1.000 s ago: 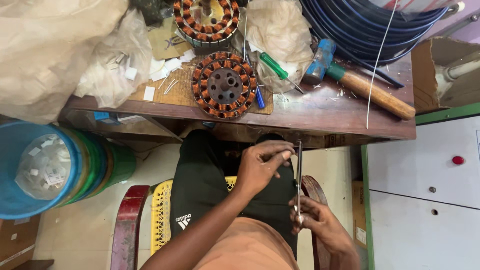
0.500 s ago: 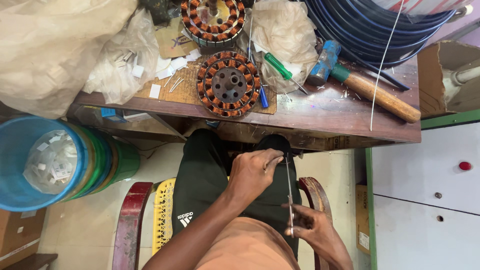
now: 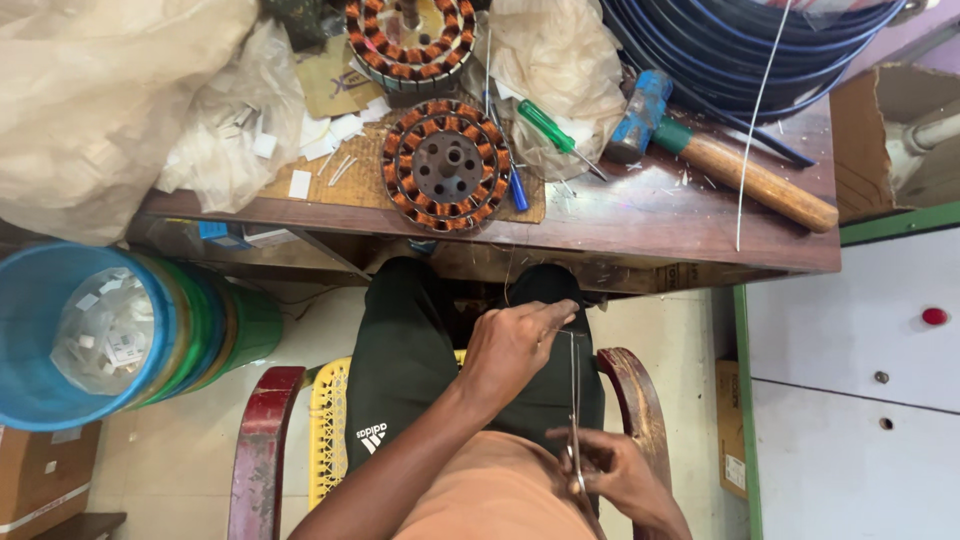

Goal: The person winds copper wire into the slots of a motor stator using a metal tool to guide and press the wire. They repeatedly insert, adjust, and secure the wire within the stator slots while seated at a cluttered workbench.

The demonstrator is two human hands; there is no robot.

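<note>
Over the lap of a seated person, the left hand (image 3: 515, 345) pinches the top of a thin strip (image 3: 575, 400) while the right hand (image 3: 610, 470) grips its lower end, below a worktop (image 3: 650, 215) carrying a copper-wound stator (image 3: 447, 165) and hammer (image 3: 730, 150).

A brown cardboard box (image 3: 890, 140) stands open at the right end of the surface (image 3: 650, 225). Another brown carton (image 3: 45, 470) sits on the floor at bottom left. A small cardboard package (image 3: 733, 445) with a white label leans beside the white cabinet (image 3: 860, 400).
</note>
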